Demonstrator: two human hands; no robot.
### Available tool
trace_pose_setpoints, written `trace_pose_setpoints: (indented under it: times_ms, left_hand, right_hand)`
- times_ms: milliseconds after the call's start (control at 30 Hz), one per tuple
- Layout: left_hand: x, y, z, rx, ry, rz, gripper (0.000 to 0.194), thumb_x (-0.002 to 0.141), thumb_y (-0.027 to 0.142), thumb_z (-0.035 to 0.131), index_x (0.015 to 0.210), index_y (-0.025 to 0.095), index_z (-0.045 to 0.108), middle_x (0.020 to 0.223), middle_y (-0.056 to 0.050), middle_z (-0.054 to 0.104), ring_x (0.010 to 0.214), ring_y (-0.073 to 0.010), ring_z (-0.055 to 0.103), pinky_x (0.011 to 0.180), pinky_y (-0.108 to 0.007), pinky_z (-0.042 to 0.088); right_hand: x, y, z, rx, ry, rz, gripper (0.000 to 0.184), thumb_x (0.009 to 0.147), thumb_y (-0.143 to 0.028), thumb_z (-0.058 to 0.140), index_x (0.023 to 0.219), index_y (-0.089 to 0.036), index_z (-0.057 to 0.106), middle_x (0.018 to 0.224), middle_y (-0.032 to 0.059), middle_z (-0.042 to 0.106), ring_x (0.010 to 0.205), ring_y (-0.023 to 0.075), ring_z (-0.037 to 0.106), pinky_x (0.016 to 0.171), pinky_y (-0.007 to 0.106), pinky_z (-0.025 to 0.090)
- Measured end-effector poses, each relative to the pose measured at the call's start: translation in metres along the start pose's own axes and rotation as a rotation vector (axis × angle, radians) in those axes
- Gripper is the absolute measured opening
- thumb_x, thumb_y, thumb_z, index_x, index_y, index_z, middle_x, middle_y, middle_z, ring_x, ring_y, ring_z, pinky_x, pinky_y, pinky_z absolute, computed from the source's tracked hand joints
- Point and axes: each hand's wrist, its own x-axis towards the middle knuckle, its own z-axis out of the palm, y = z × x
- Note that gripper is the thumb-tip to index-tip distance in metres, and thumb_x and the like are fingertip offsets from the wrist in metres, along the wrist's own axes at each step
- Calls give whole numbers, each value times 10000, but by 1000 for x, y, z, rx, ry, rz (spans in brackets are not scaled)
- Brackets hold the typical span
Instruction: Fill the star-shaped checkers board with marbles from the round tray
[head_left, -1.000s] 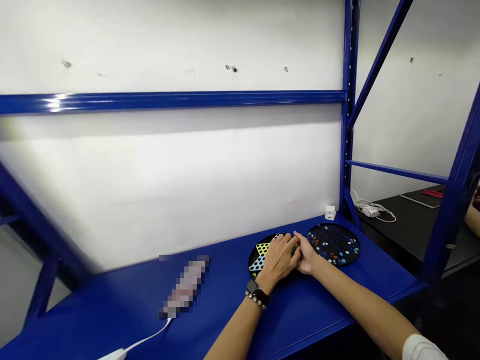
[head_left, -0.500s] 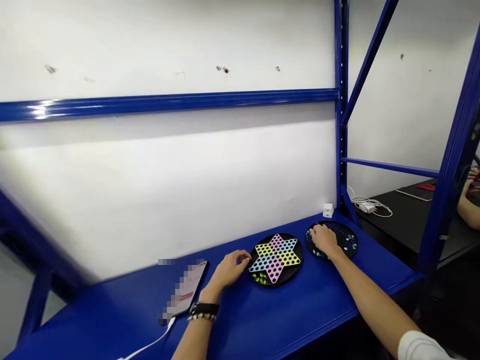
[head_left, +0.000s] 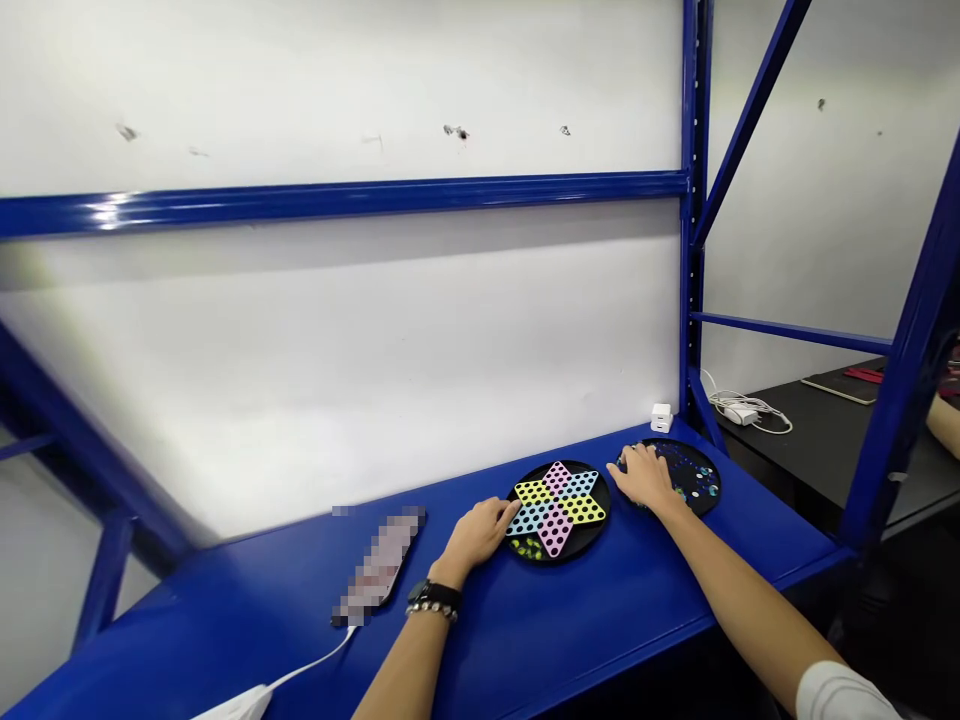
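A star-shaped Chinese checkers board [head_left: 556, 510] with pink, yellow and blue sections full of dark holes lies in a round black tray. Yellow-green pieces [head_left: 527, 548] show at its lower left. My left hand [head_left: 478, 535], with a dark wristband and a beaded bracelet, has its bent fingers together at the board's left point, thumb and fingertips at the edge. Over the left part of a second round black tray [head_left: 686, 460] is my right hand [head_left: 645, 474], fingers apart and thumb out to the left. Small blue, white and green pieces [head_left: 703, 480] lie scattered in that tray; my palm hides some.
A phone [head_left: 381, 565] with a white cable lies left of my left hand on the blue shelf [head_left: 300, 560]. White chargers [head_left: 661, 417] stand by the blue upright post [head_left: 694, 300]. Beyond the frame, a dark table [head_left: 825, 440] holds a white cable, and another person's arm [head_left: 943, 425] shows.
My left hand has moved right onto the board's edge. My right hand has shifted toward the second tray's left rim, and its fingers have spread. The view has turned slightly.
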Motion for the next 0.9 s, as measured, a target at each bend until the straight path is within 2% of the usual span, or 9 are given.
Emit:
trace_pose_setpoints:
  times_ms: [200, 333, 467, 567, 667, 767, 833, 900]
  left_hand:
    - [-1, 3, 3, -37, 3, -12, 507, 970, 509, 246, 781, 216, 615, 858, -62, 694, 783, -213, 633, 643, -278, 367]
    - [1, -1, 4, -111, 53, -10, 508, 974, 507, 227, 689, 215, 529, 733, -38, 650, 686, -191, 591, 600, -268, 326]
    - [5, 1, 4, -229, 282, -45, 500, 971, 525, 188, 644, 223, 416, 601, 0, 529, 590, -173, 507, 567, -268, 301]
    - [7, 25, 5, -270, 421, 39, 482, 975, 510, 173, 640, 227, 372, 573, 16, 464, 548, -157, 451, 544, -264, 298]
    - [6, 60, 10, -198, 524, 224, 475, 984, 465, 182, 654, 220, 420, 578, 6, 479, 528, -150, 428, 537, -271, 296]
    - [7, 83, 19, -182, 497, 315, 475, 965, 513, 263, 670, 213, 484, 617, -6, 549, 554, -147, 480, 575, -266, 342]
    - [9, 87, 23, -158, 457, 314, 460, 952, 529, 320, 685, 211, 516, 642, -9, 588, 584, -147, 517, 601, -261, 364]
    - [11, 85, 24, -140, 416, 280, 429, 941, 522, 379, 702, 211, 552, 675, -16, 619, 622, -151, 549, 623, -259, 379]
  right_hand:
    - [-1, -3, 1, 83, 82, -36, 298, 903, -466, 501, 861, -185, 592, 998, 104, 609, 1019, 263, 523, 857, 380, 336]
    - [-1, -9, 0, 250, 126, -71, 278, 889, -455, 520, 808, -198, 585, 927, 60, 619, 960, 221, 543, 834, 342, 340]
    - [-5, -22, -2, 475, 136, -120, 327, 893, -464, 493, 715, -198, 564, 803, 23, 626, 778, 166, 554, 739, 282, 355]
    - [-12, -37, -1, 635, 99, -162, 443, 905, -542, 435, 646, -200, 544, 661, -3, 579, 641, 143, 504, 633, 259, 336]
    - [-22, -54, 4, 810, -60, -243, 567, 911, -624, 356, 606, -190, 557, 574, -5, 518, 583, 137, 469, 581, 260, 321]
    - [-32, -68, 12, 1033, -355, -336, 664, 906, -693, 266, 553, -186, 511, 498, -10, 444, 513, 121, 416, 543, 265, 316]
    - [-37, -75, 15, 1176, -502, -296, 653, 878, -737, 277, 544, -200, 438, 459, -36, 366, 457, 99, 338, 494, 256, 278]
    - [-40, -79, 16, 1300, -598, -192, 606, 840, -754, 359, 569, -212, 380, 450, -67, 304, 415, 74, 258, 448, 239, 217]
